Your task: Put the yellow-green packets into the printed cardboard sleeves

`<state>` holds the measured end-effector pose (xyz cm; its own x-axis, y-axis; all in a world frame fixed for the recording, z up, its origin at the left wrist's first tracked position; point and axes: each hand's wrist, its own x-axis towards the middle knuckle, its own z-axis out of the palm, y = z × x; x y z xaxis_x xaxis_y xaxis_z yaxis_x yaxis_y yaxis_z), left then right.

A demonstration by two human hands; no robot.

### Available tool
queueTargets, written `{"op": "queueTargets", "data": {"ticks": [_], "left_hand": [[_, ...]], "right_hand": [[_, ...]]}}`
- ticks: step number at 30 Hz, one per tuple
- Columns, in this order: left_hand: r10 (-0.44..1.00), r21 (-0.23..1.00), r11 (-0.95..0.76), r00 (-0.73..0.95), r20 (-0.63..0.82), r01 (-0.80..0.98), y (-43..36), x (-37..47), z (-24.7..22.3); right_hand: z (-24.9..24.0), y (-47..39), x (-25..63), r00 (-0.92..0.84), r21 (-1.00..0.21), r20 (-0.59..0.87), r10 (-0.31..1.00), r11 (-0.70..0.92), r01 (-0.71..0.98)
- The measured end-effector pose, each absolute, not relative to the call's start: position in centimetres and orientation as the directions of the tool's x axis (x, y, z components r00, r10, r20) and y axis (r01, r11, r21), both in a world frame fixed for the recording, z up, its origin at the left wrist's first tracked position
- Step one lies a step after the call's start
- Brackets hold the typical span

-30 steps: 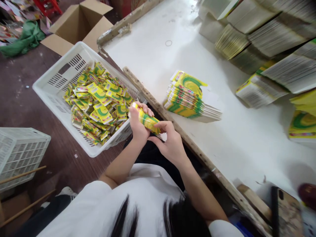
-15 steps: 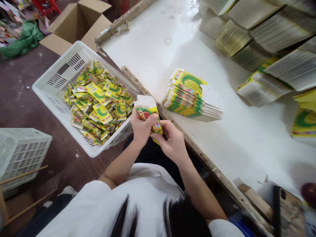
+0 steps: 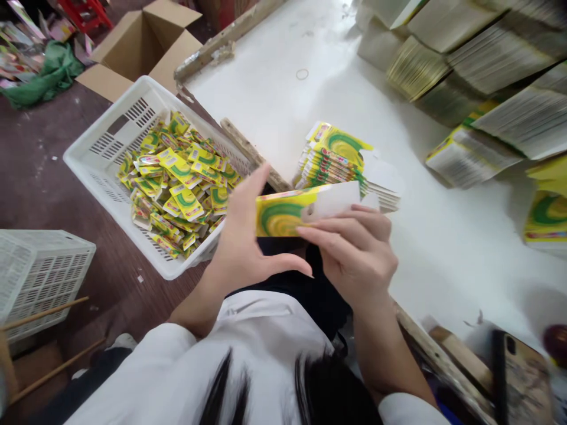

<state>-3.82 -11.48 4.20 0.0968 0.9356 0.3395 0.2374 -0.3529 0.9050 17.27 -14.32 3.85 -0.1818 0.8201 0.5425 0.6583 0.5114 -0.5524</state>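
Observation:
A small yellow and green carton (image 3: 283, 217) with white flaps is held in front of me, its white end to the right. My right hand (image 3: 358, 248) grips it near the white end, fingers along its lower edge. Open, with thumb and fingers spread apart, my left hand (image 3: 245, 236) is beside the carton's left end; whether it touches the carton I cannot tell. Just behind, a stack of flattened cartons (image 3: 339, 150) lies on the white table (image 3: 270, 100). To the left, a white plastic basket (image 3: 95, 171) holds many small cartons (image 3: 179, 165) like this one.
More carton stacks (image 3: 469, 65) fill the table's far right. A phone (image 3: 525, 378) lies near the lower right corner. An open cardboard box (image 3: 137, 50) stands behind the basket, and a second white crate (image 3: 48, 277) is at the left. A wooden strip (image 3: 241, 141) edges the table.
The carton has swung from upright to nearly level and moved right in my right hand. My left hand has let go of it and opened.

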Motion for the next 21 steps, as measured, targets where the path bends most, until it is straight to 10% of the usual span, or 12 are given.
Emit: {"op": "queueTargets", "data": {"ticks": [7,14,21], "left_hand": [[0.926,0.785,-0.364,0.289,0.245,0.501,-11.6,-1.8,1.5],[0.799,0.726,-0.577,0.441,0.408,0.374,-11.9,-0.4,0.4],[0.817,0.754,-0.537,0.455,0.354,0.378,-11.3,-1.0,-0.5]], "right_hand": [[3.3,-14.5,15.6,0.192,-0.809,0.506,0.841,0.385,0.444],[1.3,-13.9,15.0,-0.178,-0.988,-0.066,0.982,-0.089,-0.124],[0.0,-13.7,15.4,-0.14,-0.99,0.098,0.985,0.082,-0.113]]}}
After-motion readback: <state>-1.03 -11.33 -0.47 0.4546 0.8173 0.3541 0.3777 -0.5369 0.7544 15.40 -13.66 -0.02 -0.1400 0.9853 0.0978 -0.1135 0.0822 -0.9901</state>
